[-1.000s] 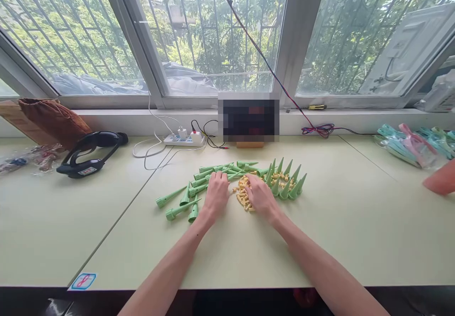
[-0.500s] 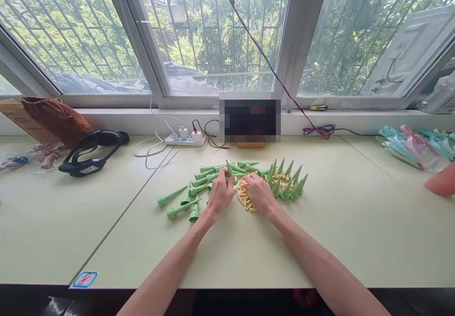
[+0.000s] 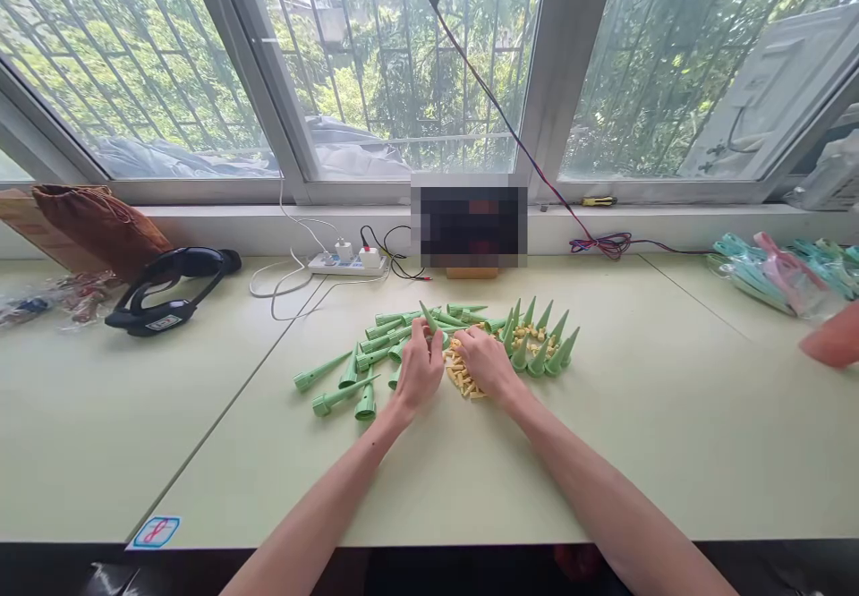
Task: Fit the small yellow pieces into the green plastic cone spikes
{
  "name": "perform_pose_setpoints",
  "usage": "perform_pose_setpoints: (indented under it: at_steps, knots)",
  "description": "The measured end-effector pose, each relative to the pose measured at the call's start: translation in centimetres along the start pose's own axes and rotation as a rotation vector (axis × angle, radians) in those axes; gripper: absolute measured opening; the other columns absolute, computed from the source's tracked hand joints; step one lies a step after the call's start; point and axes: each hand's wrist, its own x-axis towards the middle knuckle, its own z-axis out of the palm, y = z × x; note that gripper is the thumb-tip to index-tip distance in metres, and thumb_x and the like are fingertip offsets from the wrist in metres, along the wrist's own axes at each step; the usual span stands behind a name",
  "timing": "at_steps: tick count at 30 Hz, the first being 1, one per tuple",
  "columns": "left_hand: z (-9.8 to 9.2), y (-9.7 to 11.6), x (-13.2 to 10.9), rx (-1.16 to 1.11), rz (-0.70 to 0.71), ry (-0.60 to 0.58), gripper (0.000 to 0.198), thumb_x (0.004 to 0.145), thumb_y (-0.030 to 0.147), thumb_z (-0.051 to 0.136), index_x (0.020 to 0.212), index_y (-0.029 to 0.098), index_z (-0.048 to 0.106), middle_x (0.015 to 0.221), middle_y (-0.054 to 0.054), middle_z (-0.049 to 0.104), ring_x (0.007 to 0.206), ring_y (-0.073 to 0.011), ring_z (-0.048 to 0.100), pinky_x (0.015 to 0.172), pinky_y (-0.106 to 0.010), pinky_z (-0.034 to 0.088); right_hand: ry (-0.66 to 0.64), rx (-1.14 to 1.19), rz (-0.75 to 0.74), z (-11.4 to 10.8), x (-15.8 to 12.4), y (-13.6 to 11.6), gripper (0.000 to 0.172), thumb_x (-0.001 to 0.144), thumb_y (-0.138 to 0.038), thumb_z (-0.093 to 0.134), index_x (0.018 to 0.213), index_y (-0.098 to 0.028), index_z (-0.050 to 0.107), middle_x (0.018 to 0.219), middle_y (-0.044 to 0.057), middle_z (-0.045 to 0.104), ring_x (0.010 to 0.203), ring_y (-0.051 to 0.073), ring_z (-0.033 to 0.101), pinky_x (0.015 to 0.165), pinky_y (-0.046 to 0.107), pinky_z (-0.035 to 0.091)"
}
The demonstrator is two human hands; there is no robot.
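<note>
My left hand (image 3: 420,370) grips a green plastic spike (image 3: 428,316), which points up and leans left. My right hand (image 3: 487,363) is beside it with bent fingers closed over the heap of small yellow plastic pieces (image 3: 464,379); what its fingertips hold is hidden. Left of my hands lie several loose green spikes (image 3: 345,393), pointing different ways. To the right, several green spikes (image 3: 538,359) stand upright on their wide bases, with more yellow pieces (image 3: 537,335) among them.
A pixelated dark screen (image 3: 470,225) stands at the back by the window. Left of it are a power strip (image 3: 345,262) with cables, a black headset (image 3: 174,290) and a brown drawstring bag (image 3: 100,225). Bagged teal and pink items (image 3: 771,274) lie at the far right.
The spike in my left hand has tilted further left. My right hand has stayed almost in place over the yellow pieces. The whole view has shifted slightly.
</note>
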Motion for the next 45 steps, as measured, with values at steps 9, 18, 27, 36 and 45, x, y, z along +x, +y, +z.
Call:
perform_pose_setpoints:
  at_steps: [9, 18, 27, 36, 45]
  knots:
    - [0.2, 0.6, -0.3, -0.238, -0.118, -0.014, 0.024, 0.091, 0.043, 0.054, 0.100, 0.022, 0.049, 0.080, 0.000, 0.060, 0.055, -0.0103, 0.053, 0.049, -0.022, 0.041, 0.047, 0.017, -0.009, 0.4, 0.0, 0.2, 0.021, 0.097, -0.014, 0.043, 0.102, -0.022, 0.062, 0.090, 0.005, 0.062, 0.069, 0.015, 0.059, 0.054, 0.025, 0.028]
    - [0.4, 0.5, 0.0, -0.483, -0.225, -0.074, 0.026, 0.089, 0.044, 0.055, 0.099, 0.020, 0.050, 0.071, 0.004, 0.050, 0.048, -0.0093, 0.049, 0.040, -0.022, 0.039, 0.202, 0.352, -0.025, -0.1, -1.4, 0.2, 0.028, 0.100, -0.017, 0.037, 0.110, -0.021, 0.063, 0.094, 0.005, 0.059, 0.071, 0.014, 0.058, 0.062, 0.022, 0.040]
    - [0.2, 0.7, 0.3, -0.676, -0.408, -0.098, 0.034, 0.081, 0.048, 0.064, 0.089, 0.017, 0.051, 0.076, 0.002, 0.050, 0.048, -0.0063, 0.048, 0.039, -0.019, 0.035, 0.401, 0.642, -0.046, 0.9, -1.5, -0.1, 0.021, 0.098, -0.022, 0.041, 0.103, -0.017, 0.061, 0.096, 0.007, 0.066, 0.083, 0.018, 0.061, 0.075, 0.027, 0.047]
    - [0.1, 0.9, 0.4, -0.726, -0.482, -0.115, 0.035, 0.078, 0.045, 0.066, 0.095, 0.017, 0.055, 0.076, 0.001, 0.056, 0.046, -0.0062, 0.046, 0.040, -0.019, 0.032, 0.415, 0.682, -0.007, 0.9, -1.6, 0.0, 0.020, 0.097, -0.024, 0.042, 0.100, -0.018, 0.061, 0.094, 0.006, 0.067, 0.080, 0.018, 0.061, 0.073, 0.027, 0.047]
    - [-0.2, 1.0, 0.5, -0.747, -0.513, -0.141, 0.037, 0.080, 0.047, 0.062, 0.101, 0.017, 0.058, 0.073, -0.002, 0.060, 0.044, -0.0069, 0.044, 0.039, -0.019, 0.028, 0.441, 0.710, 0.033, 0.7, -1.6, -0.1, 0.021, 0.099, -0.027, 0.039, 0.098, -0.018, 0.058, 0.091, 0.006, 0.065, 0.071, 0.016, 0.059, 0.066, 0.027, 0.046]
